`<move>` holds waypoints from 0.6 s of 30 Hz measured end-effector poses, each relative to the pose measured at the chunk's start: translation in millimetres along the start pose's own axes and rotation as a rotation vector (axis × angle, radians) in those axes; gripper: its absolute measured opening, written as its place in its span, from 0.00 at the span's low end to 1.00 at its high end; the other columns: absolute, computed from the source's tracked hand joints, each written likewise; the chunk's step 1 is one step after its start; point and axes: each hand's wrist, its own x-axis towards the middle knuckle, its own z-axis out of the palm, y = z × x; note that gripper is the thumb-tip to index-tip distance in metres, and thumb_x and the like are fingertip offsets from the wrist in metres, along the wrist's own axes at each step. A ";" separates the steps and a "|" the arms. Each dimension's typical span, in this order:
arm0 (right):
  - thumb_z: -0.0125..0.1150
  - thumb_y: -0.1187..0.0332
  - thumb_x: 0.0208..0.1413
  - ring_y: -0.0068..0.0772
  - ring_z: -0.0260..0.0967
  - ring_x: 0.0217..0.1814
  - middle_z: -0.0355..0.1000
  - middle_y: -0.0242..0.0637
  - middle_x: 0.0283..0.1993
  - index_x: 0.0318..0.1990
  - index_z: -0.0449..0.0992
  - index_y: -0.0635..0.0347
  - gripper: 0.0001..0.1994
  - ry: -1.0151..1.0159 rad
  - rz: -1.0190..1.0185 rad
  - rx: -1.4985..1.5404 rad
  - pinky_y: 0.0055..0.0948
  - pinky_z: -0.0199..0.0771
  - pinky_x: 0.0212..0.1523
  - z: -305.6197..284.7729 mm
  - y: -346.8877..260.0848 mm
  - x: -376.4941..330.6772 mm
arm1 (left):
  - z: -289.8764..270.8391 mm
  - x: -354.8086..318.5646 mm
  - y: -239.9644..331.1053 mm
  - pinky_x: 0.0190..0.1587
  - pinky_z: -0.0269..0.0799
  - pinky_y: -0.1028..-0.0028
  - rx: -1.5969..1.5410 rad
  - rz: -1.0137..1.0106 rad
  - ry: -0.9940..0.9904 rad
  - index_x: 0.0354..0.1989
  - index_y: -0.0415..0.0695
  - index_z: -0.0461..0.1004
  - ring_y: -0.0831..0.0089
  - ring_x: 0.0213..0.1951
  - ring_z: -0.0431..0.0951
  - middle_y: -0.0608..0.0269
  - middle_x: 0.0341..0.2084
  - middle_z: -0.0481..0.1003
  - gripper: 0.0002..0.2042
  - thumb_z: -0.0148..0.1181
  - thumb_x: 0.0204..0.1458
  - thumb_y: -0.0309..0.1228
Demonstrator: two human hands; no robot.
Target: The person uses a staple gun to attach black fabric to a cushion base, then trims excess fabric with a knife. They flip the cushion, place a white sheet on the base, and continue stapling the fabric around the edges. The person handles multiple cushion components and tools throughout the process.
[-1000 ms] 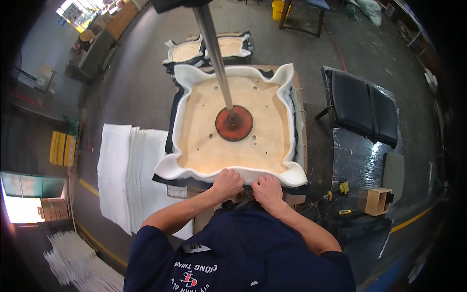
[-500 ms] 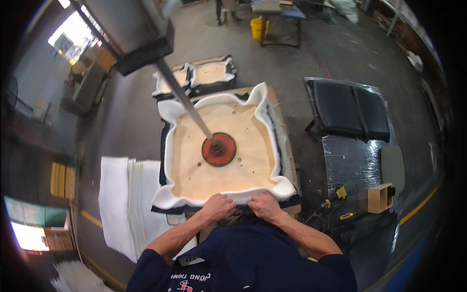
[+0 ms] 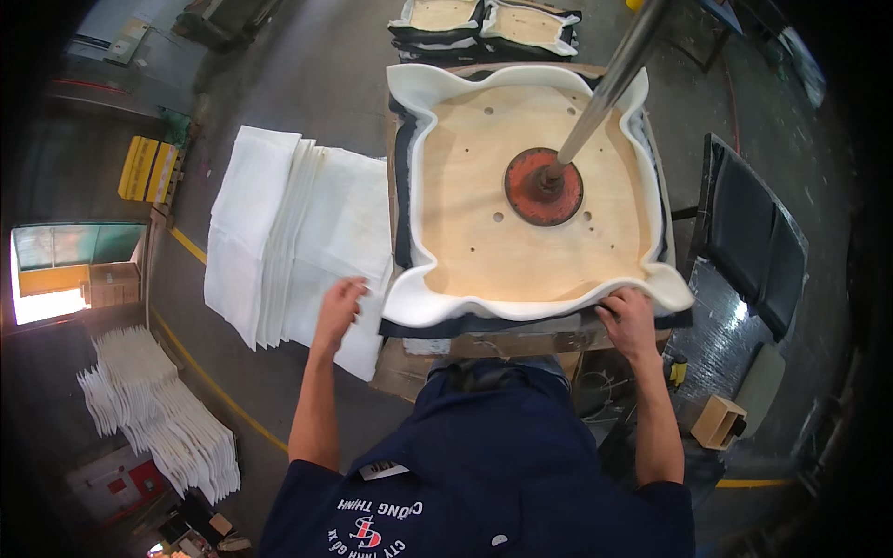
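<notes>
Plywood seat board [image 3: 521, 214] on a bench [image 3: 409, 367], concrete floor [image 3: 307, 84] around.

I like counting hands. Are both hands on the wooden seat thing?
No, only the right hand grips the padded seat's edge; the left hand rests on the white sheets.

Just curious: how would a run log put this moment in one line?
left hand: on white sheet stack | right hand: on white foam edge | red disc: on board
</notes>
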 end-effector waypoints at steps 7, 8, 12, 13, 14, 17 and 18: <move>0.58 0.54 0.62 0.51 0.77 0.43 0.79 0.48 0.38 0.36 0.83 0.59 0.17 -0.757 0.518 0.511 0.43 0.75 0.45 42.6 -126.5 -30.3 | 75.6 -8.8 -15.5 0.27 0.64 0.78 0.142 -0.180 -0.786 0.38 0.35 0.80 0.82 0.24 0.69 0.70 0.22 0.74 0.14 0.58 0.58 0.37; 0.57 0.52 0.63 0.52 0.77 0.44 0.80 0.49 0.42 0.42 0.83 0.59 0.19 -0.819 0.467 0.620 0.42 0.76 0.47 75.7 -131.5 -47.2 | 85.3 -9.5 -20.3 0.25 0.62 0.77 0.152 -0.191 -0.819 0.37 0.35 0.80 0.81 0.23 0.68 0.70 0.20 0.73 0.14 0.58 0.58 0.36; 0.56 0.54 0.63 0.38 0.77 0.43 0.80 0.48 0.39 0.43 0.81 0.67 0.21 -0.725 0.744 0.930 0.35 0.74 0.47 139.3 -159.8 -75.0 | 126.4 -24.0 -59.3 0.21 0.58 0.76 0.004 -0.383 -0.875 0.31 0.34 0.78 0.80 0.19 0.68 0.68 0.18 0.73 0.19 0.52 0.63 0.40; 0.56 0.55 0.63 0.34 0.76 0.43 0.79 0.45 0.38 0.42 0.81 0.66 0.20 -0.731 0.853 0.968 0.33 0.74 0.47 147.7 -162.4 -69.3 | 132.1 -26.2 -48.7 0.22 0.60 0.75 0.005 -0.372 -0.877 0.31 0.34 0.78 0.80 0.19 0.68 0.67 0.18 0.73 0.20 0.51 0.63 0.41; 0.56 0.56 0.63 0.31 0.75 0.42 0.79 0.43 0.37 0.40 0.82 0.65 0.19 -0.733 0.948 1.007 0.31 0.73 0.46 151.3 -166.2 -63.2 | 138.0 -33.8 -31.0 0.22 0.62 0.75 0.008 -0.352 -0.870 0.31 0.33 0.78 0.79 0.19 0.69 0.66 0.18 0.73 0.22 0.50 0.64 0.42; 0.57 0.57 0.62 0.25 0.72 0.35 0.78 0.35 0.35 0.40 0.80 0.62 0.15 -0.606 0.931 1.107 0.27 0.70 0.37 125.8 -179.7 -55.9 | 146.8 -32.4 -26.0 0.22 0.64 0.75 0.092 -0.229 -0.949 0.33 0.33 0.77 0.77 0.19 0.70 0.64 0.20 0.74 0.22 0.46 0.64 0.41; 0.58 0.57 0.62 0.25 0.71 0.34 0.78 0.34 0.36 0.41 0.79 0.62 0.16 -0.531 0.891 1.177 0.27 0.69 0.35 116.2 -183.6 -55.1 | 152.8 -27.4 -33.4 0.23 0.64 0.75 0.131 -0.174 -0.985 0.33 0.33 0.77 0.77 0.20 0.71 0.63 0.21 0.75 0.21 0.44 0.64 0.40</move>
